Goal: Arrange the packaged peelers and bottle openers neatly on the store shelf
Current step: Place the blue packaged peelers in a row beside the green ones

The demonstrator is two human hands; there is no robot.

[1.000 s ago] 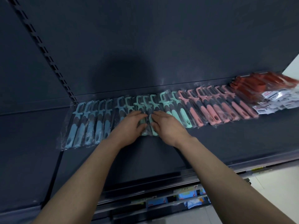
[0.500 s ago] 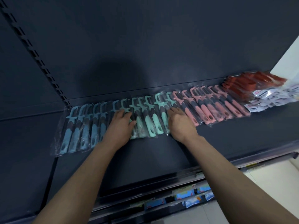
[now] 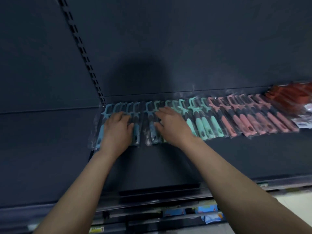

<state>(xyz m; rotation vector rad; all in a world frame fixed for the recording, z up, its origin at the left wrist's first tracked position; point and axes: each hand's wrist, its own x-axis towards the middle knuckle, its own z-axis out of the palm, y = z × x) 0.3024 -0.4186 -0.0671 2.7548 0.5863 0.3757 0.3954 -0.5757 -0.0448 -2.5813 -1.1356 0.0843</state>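
Note:
A long row of clear-bagged peelers lies on the dark shelf (image 3: 236, 157): blue ones (image 3: 136, 130) at the left, mint green ones (image 3: 205, 125) in the middle, pink ones (image 3: 249, 122) to the right. Red packaged items (image 3: 287, 97) lie at the far right, blurred. My left hand (image 3: 116, 129) rests flat on the blue peelers, fingers spread forward. My right hand (image 3: 172, 125) lies on the packs where blue meets green, fingers straight and pointing left. Neither hand grips a pack.
A slotted upright (image 3: 84, 53) runs up the dark back panel at the left. White labelled packets (image 3: 303, 122) lie at the far right edge. Below the shelf's front lip, a lower shelf holds blue packaged goods (image 3: 207, 210). Pale floor (image 3: 287, 200) shows at bottom right.
Both hands have shifted left along the row, from the green peelers onto the blue ones. The view has swung so the row now sits further right.

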